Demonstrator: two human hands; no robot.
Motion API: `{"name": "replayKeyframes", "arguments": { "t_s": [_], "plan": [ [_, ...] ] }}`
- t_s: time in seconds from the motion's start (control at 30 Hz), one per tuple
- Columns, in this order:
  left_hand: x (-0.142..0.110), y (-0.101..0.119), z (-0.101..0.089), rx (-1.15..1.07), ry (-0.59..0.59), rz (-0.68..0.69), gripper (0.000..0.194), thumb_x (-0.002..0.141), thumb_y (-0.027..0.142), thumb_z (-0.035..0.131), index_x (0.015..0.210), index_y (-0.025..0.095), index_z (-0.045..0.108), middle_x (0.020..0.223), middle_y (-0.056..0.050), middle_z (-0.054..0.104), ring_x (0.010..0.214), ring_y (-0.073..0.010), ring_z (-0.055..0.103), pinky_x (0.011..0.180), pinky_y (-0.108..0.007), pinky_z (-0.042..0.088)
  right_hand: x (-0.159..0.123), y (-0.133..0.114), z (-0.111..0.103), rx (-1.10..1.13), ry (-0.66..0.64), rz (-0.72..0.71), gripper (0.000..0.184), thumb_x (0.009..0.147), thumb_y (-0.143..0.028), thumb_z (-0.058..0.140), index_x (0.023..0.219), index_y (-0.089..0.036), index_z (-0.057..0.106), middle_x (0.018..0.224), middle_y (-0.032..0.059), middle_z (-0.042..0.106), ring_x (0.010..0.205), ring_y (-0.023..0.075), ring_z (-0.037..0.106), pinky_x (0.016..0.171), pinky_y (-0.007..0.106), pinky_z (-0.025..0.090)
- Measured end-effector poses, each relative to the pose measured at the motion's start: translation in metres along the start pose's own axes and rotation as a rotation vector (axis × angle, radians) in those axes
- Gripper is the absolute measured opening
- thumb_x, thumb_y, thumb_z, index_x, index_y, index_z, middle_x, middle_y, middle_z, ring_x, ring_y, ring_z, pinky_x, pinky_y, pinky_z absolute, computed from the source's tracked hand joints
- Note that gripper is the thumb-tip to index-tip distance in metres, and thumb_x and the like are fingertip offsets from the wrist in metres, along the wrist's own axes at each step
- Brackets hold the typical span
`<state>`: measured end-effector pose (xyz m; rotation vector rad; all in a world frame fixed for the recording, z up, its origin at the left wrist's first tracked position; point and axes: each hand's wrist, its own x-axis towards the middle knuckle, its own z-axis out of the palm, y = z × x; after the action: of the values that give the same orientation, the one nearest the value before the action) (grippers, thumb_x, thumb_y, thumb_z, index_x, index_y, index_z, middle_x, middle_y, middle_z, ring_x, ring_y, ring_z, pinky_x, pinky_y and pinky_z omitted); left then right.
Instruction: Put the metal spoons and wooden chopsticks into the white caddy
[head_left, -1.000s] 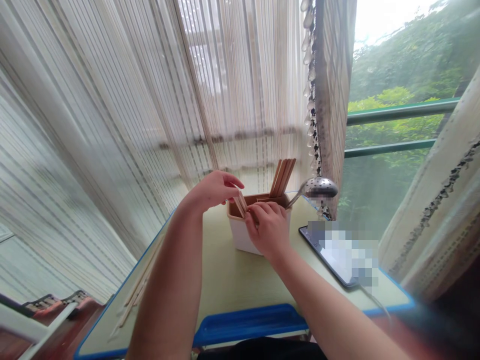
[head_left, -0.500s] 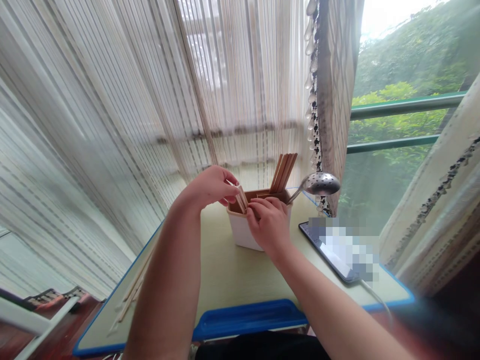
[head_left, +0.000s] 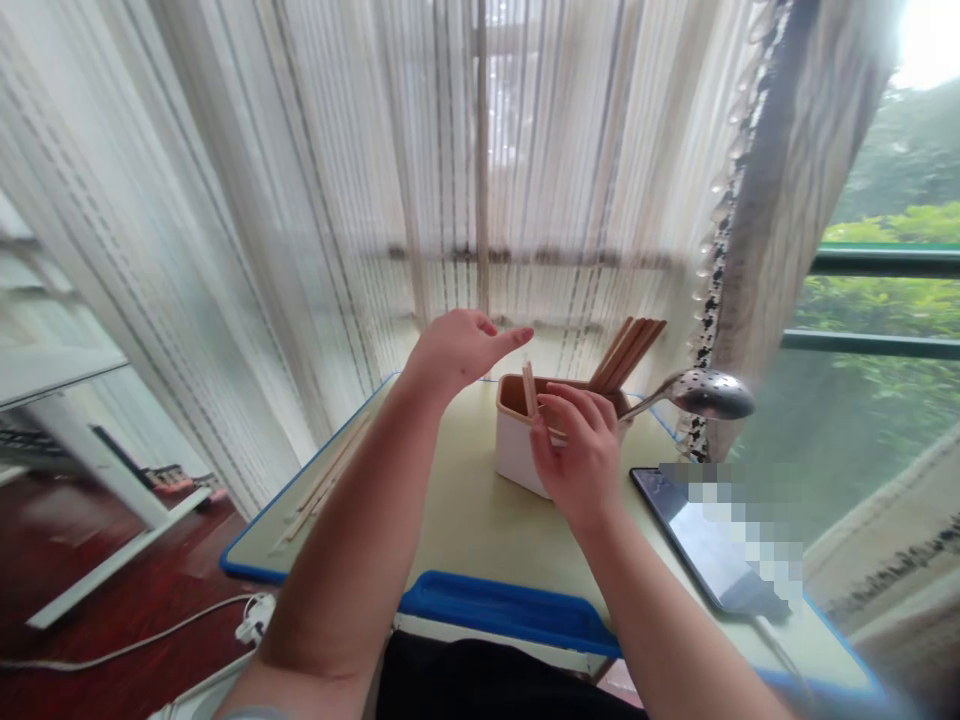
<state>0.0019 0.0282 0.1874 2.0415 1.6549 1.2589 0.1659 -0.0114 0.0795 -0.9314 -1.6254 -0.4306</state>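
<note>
Right hand (head_left: pixel 589 455) at the near side of the box (head_left: pixel 517 455), fingers curled toward the thumb, pinching the thin sticks (head_left: pixel 529 385) low down. Grip is narrow; exact finger contact partly hidden by the hand itself. Sticks stand nearly upright, tops above the rim, at the near-left part of the box opening. Clear wrap seems to show at their tops. Can't see where their lower ends sit.

Left hand (head_left: pixel 463 352) is up past the box's left side, wrist bent, thumb sticking out to the right, clear of the other fingers. Nothing visible in it; some fingers hidden behind the hand. Not touching the box or sticks.

Box: white outside, tan rim, brown inside, upright on the counter (head_left: pixel 480 530). Bundle of brown chopsticks (head_left: pixel 628 352) leans right out of its far-right part. Ladle (head_left: pixel 709 393), metal, perforated bowl, juts out over the right side, handle at the box's right end.

Phone (head_left: pixel 709 540) lies flat on the counter right of the box, screen part pixelated, pale cable (head_left: pixel 784 645) at its near end. More loose sticks (head_left: pixel 330 480) lie along the counter's left edge, beside the left forearm. Blue tray (head_left: pixel 510 605) on the near edge, between the forearms. Striped sheer curtain (head_left: pixel 337 150) behind; green rails (head_left: pixel 885 262) outside, far right.
</note>
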Motion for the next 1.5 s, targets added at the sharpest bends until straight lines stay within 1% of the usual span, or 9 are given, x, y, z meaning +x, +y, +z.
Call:
{"name": "replayKeyframes", "arguments": {
  "t_s": [0.17,0.27,0.37,0.5,0.63,1.03,1.13,1.3,1.5],
  "plan": [
    [-0.061,-0.1,0.008,0.072,0.419,-0.112,0.037,0.082,0.047,0.046,0.084,0.016,0.066,0.067,-0.004,0.066,0.061,-0.0139,0.059,0.06,-0.025,0.044,-0.016,-0.017,-0.004,0.229,0.028,-0.448,0.04,0.069,-0.011,0.062,0.106,-0.026,0.058,0.092,0.0043,0.064,0.085,0.0207,0.057,0.079,0.038,0.048],
    [-0.102,-0.149,0.008,0.243,0.377,-0.163,0.024,0.081,0.035,0.051,0.084,0.017,0.067,0.072,-0.004,0.067,0.067,-0.0146,0.061,0.067,-0.025,0.044,-0.026,-0.023,0.007,0.282,-0.068,-0.506,0.043,0.069,-0.011,0.063,0.109,-0.026,0.056,0.089,0.0043,0.063,0.083,0.0195,0.057,0.077,0.036,0.048],
    [-0.12,-0.169,0.004,0.468,0.34,-0.261,0.023,0.083,0.031,0.048,0.089,0.019,0.067,0.085,-0.007,0.068,0.077,-0.018,0.061,0.071,-0.028,0.044,-0.037,-0.024,0.029,0.347,-0.307,-0.354,0.039,0.077,-0.016,0.057,0.115,-0.023,0.052,0.1,0.0074,0.061,0.094,0.0208,0.057,0.082,0.036,0.048],
    [-0.119,-0.171,0.009,0.672,0.208,-0.365,0.025,0.078,0.023,0.052,0.096,0.014,0.066,0.093,-0.014,0.066,0.092,-0.0251,0.057,0.077,-0.033,0.045,-0.056,-0.017,0.062,0.409,-0.749,-0.056,0.046,0.085,-0.032,0.048,0.129,-0.02,0.041,0.126,0.0122,0.052,0.115,0.0247,0.051,0.096,0.043,0.042],
    [-0.117,-0.168,0.022,0.773,0.106,-0.392,0.027,0.081,0.011,0.042,0.089,0.009,0.067,0.089,-0.017,0.065,0.092,-0.0262,0.057,0.076,-0.035,0.044,-0.068,-0.011,0.077,0.465,-0.937,0.121,0.056,0.085,-0.042,0.046,0.136,-0.021,0.036,0.134,0.0121,0.048,0.122,0.0269,0.046,0.102,0.045,0.036],
    [-0.118,-0.153,0.031,0.817,-0.002,-0.39,0.028,0.081,0.006,0.041,0.091,0.009,0.066,0.089,-0.018,0.065,0.093,-0.0267,0.059,0.079,-0.038,0.043,-0.067,-0.012,0.077,0.577,-0.945,0.259,0.051,0.089,-0.051,0.032,0.132,-0.025,0.042,0.136,0.0066,0.047,0.126,0.0232,0.041,0.108,0.043,0.028],
    [-0.119,-0.151,0.031,0.821,0.033,-0.286,0.029,0.083,0.009,0.039,0.1,0.011,0.064,0.097,-0.017,0.064,0.097,-0.0249,0.057,0.083,-0.037,0.042,-0.068,-0.009,0.077,0.607,-0.919,0.283,0.05,0.089,-0.052,0.03,0.129,-0.026,0.044,0.136,0.0048,0.046,0.128,0.022,0.039,0.11,0.043,0.024],
    [-0.12,-0.153,0.032,0.867,0.011,-0.432,0.029,0.083,0.01,0.04,0.099,0.009,0.065,0.098,-0.019,0.063,0.101,-0.0252,0.055,0.081,-0.036,0.042,-0.068,-0.007,0.078,0.605,-0.894,0.309,0.049,0.089,-0.053,0.031,0.125,-0.025,0.049,0.133,0.0059,0.049,0.126,0.022,0.041,0.11,0.044,0.025],
    [-0.12,-0.151,0.033,0.828,0.095,-0.396,0.032,0.082,0.003,0.038,0.095,0.008,0.066,0.095,-0.02,0.064,0.096,-0.028,0.058,0.078,-0.039,0.042,-0.068,-0.007,0.078,0.607,-0.886,0.304,0.047,0.089,-0.053,0.032,0.119,-0.024,0.053,0.127,0.0066,0.054,0.122,0.0223,0.045,0.108,0.045,0.029]
  ]
}}
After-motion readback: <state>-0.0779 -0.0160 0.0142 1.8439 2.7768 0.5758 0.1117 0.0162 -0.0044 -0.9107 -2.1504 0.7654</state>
